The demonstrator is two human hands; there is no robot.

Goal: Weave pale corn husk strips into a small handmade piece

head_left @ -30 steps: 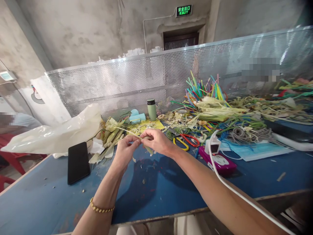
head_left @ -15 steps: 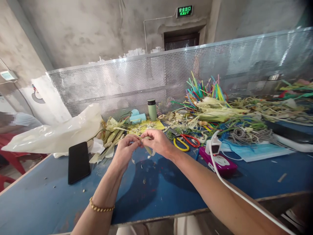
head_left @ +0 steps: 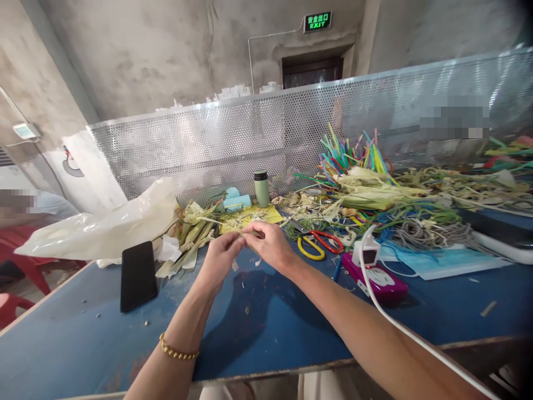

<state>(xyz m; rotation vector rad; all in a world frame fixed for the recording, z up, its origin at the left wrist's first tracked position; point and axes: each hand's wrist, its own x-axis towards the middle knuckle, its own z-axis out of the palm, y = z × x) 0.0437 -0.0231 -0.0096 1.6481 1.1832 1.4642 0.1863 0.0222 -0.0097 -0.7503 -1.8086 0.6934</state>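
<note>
My left hand (head_left: 224, 256) and my right hand (head_left: 268, 244) meet above the table, fingertips pinched together. Between them is a thin strip of corn husk (head_left: 243, 235), mostly covered by my fingers. Small pale ends hang below the fingertips. A heap of dried corn husks (head_left: 195, 230) lies just left of my left hand. Behind my hands a yellow sheet (head_left: 270, 214) carries husk scraps. Scissors (head_left: 318, 244) with one red and one yellow handle loop rest to the right of my right hand.
A black phone (head_left: 139, 276) and a plastic bag (head_left: 108, 233) are on the left. Behind stand a green bottle (head_left: 261, 191) and a perforated metal screen (head_left: 208, 144). Right are a purple box (head_left: 383, 283), a white cable (head_left: 387, 319), a blue face mask (head_left: 453, 264) and coloured strips (head_left: 353, 155).
My fingers have drawn closer together, and the husk strip that looped below my right hand is now mostly hidden. The view has shifted slightly.
</note>
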